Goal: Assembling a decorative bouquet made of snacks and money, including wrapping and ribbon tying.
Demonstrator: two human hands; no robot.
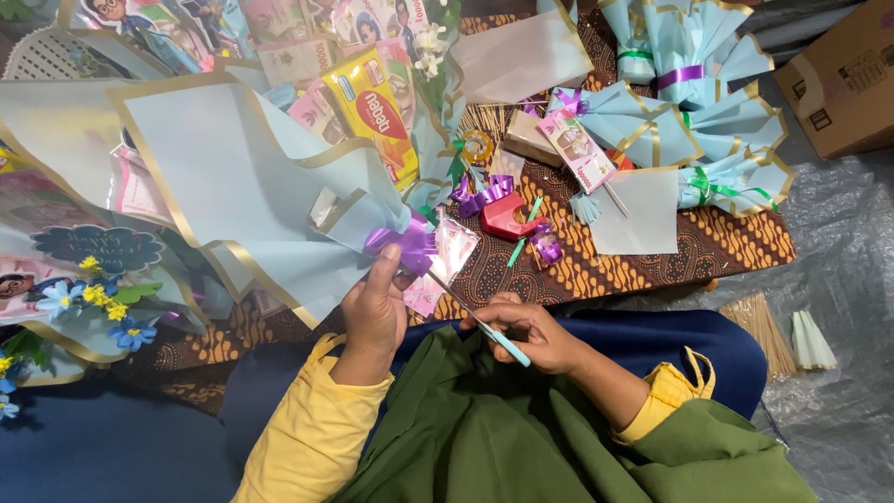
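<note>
Left hand (374,312) clenched round the gathered neck of a pale blue bouquet wrap (237,182) with gold edging, just under a purple ribbon bow (407,242); wrap fanned up and to the left, held tilted above the lap. Right hand (529,331) pinched shut on a thin stick (475,321) with a light blue end, slanting up toward the bow and meeting the bundle just beside the left grip. Tucked inside the wrap: a yellow snack packet (372,112) and pink sachets. Beyond the hands, a brown patterned cloth (726,242) spread on the floor as a worktop, carrying a red tape dispenser (507,216), loose purple bows, a green strip, a flat blue sheet (643,212) and several finished blue cones (689,65) tied with ribbon. Off to the right, a sheaf of wooden skewers (764,331) on grey plastic, and a cardboard box (843,79) in the corner. At far left, blue and yellow paper flowers (98,303) beside another bouquet
</note>
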